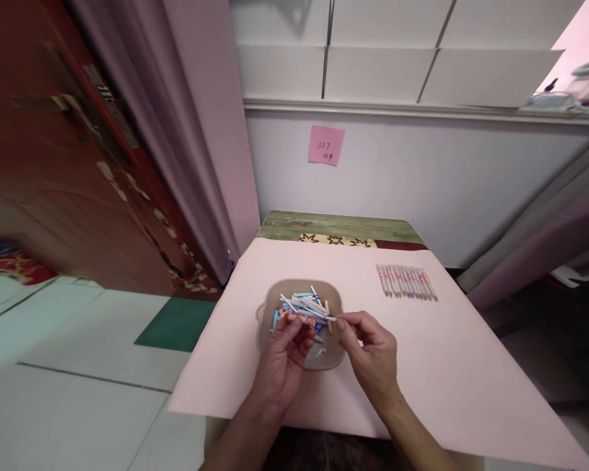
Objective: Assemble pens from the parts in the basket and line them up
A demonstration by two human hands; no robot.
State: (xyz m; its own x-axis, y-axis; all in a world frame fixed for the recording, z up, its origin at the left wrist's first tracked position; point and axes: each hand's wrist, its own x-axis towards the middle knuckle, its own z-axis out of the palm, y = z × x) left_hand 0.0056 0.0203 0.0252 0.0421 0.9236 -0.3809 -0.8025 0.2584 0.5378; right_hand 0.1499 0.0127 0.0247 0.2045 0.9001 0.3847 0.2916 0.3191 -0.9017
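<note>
A beige plastic basin (269, 296) holds a heap of loose pen parts (299, 303), mostly blue, white and orange tubes. Above its near side, my left hand (281, 360) is closed around an orange patterned pen barrel (304, 320), held roughly level. My right hand (373, 350) pinches a thin whitish stick (331, 318), which looks like a pen refill, at the basin's right rim. The stick points left towards the barrel; whether the two touch I cannot tell. To the right lies a neat row of several pens (407, 282), side by side.
The table is covered by a pale pink sheet (471, 366), with its green patterned far end (338, 224) showing. Behind stands a white wall with a pink sticky note (326, 145). A purple curtain (177, 131) and a reddish-brown door (44, 170) are on the left.
</note>
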